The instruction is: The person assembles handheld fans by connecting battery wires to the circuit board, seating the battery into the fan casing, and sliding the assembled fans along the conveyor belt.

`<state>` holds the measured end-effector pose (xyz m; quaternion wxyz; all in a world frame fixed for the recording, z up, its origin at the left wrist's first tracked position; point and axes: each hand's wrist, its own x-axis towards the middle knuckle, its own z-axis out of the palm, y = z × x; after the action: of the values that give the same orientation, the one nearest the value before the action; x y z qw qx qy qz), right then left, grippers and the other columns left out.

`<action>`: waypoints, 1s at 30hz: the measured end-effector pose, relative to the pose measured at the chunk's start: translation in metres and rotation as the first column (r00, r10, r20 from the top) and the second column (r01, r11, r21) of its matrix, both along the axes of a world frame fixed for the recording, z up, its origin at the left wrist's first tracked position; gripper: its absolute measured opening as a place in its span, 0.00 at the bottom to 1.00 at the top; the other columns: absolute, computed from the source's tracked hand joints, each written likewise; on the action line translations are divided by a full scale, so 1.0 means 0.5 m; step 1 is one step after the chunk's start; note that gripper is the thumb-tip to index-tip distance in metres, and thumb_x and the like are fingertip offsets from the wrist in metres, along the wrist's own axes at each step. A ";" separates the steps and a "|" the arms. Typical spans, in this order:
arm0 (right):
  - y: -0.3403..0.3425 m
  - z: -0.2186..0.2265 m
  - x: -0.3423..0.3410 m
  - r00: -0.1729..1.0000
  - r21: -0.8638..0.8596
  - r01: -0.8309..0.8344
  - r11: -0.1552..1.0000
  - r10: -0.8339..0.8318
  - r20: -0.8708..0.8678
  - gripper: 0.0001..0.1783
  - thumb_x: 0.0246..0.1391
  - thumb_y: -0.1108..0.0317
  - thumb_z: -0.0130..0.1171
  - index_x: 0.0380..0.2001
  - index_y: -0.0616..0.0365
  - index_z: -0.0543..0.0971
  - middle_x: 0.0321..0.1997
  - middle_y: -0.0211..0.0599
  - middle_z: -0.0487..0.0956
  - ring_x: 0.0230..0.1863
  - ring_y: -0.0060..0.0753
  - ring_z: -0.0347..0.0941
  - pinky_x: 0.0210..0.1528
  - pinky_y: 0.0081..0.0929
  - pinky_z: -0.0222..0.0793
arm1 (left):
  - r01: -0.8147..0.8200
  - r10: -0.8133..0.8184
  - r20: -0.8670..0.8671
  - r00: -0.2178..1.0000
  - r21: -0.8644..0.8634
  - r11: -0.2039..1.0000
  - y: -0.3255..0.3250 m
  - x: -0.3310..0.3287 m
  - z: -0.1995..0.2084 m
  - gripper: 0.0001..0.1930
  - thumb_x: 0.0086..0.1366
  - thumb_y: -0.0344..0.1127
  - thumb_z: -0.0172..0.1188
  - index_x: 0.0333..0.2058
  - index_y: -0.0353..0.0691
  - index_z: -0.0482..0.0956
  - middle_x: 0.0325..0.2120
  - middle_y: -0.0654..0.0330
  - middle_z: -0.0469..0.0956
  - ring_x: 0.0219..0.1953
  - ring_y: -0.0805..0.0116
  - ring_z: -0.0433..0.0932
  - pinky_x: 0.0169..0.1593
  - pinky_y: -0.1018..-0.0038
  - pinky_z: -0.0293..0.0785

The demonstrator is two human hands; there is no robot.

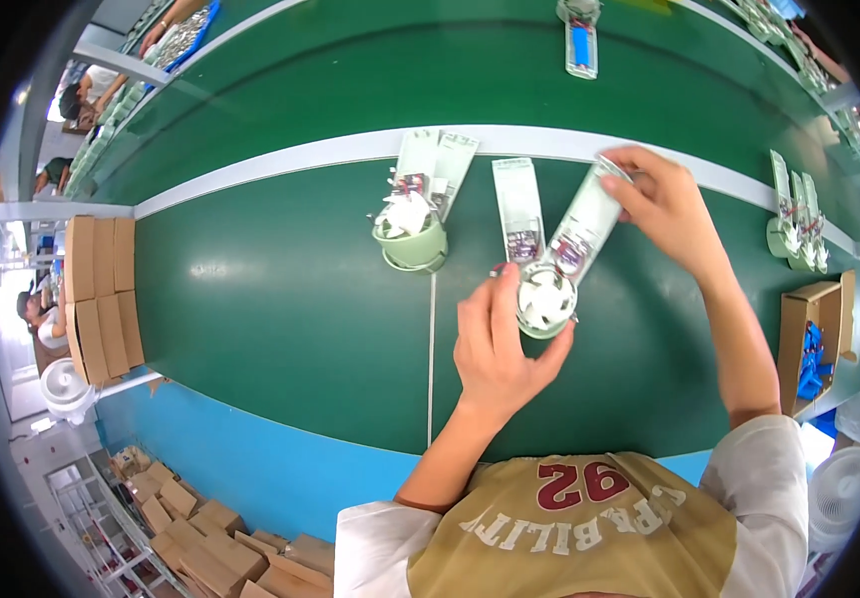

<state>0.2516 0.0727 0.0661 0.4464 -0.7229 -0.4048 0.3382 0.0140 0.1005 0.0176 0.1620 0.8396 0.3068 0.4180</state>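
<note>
A pale green handheld fan casing, with a white bladed wheel [547,298] at its round end, lies before me on the green table. My left hand [498,344] curls around that round end, thumb and fingers on either side of it. My right hand [661,199] pinches the far tip of the casing's slanted handle [590,213]. A second handle piece [518,199] lies just left of it, forming a V; whether the two are joined is hidden near the wheel. Small wires and parts show inside both. Further left stands a group of similar fan casings [412,242].
A pale rail [280,171] separates the table from a green belt [350,75], which carries a casing with a blue cell [580,48]. At right are several fan casings [799,234] and a carton [795,344] of blue pieces. Cardboard boxes [101,289] line the left edge.
</note>
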 end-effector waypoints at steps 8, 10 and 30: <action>-0.263 -0.062 -0.035 0.963 -0.136 0.259 0.956 -0.267 -0.042 0.12 0.64 0.74 0.56 0.49 0.64 0.76 0.36 0.26 0.79 0.35 0.14 0.73 0.36 0.19 0.69 | 0.325 -0.327 -0.027 0.945 -0.040 0.945 -0.079 -0.013 0.006 0.38 0.46 0.40 0.73 0.56 0.29 0.74 0.45 0.49 0.78 0.36 0.56 0.78 0.37 0.69 0.77; -0.291 -0.040 -0.038 0.943 -0.189 0.273 0.943 -0.301 -0.140 0.12 0.63 0.75 0.56 0.49 0.64 0.75 0.35 0.25 0.79 0.34 0.13 0.73 0.35 0.19 0.69 | 0.384 -0.390 -0.041 0.920 -0.105 0.917 -0.073 -0.025 0.007 0.39 0.46 0.39 0.72 0.58 0.28 0.72 0.49 0.47 0.76 0.40 0.52 0.77 0.41 0.66 0.77; -0.230 -0.046 -0.192 0.785 -0.114 0.130 0.985 -0.172 -0.595 0.15 0.65 0.71 0.55 0.53 0.66 0.75 0.40 0.38 0.82 0.40 0.28 0.81 0.41 0.26 0.78 | 0.623 -0.752 -0.224 0.620 -0.442 0.645 0.168 0.103 0.093 0.41 0.51 0.22 0.66 0.66 0.45 0.65 0.61 0.54 0.72 0.63 0.51 0.71 0.66 0.62 0.67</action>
<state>0.1555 -0.0422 0.0432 0.5530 -0.6223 -0.1713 0.5268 0.0656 0.1843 0.0642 0.3817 0.9186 0.0457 0.0911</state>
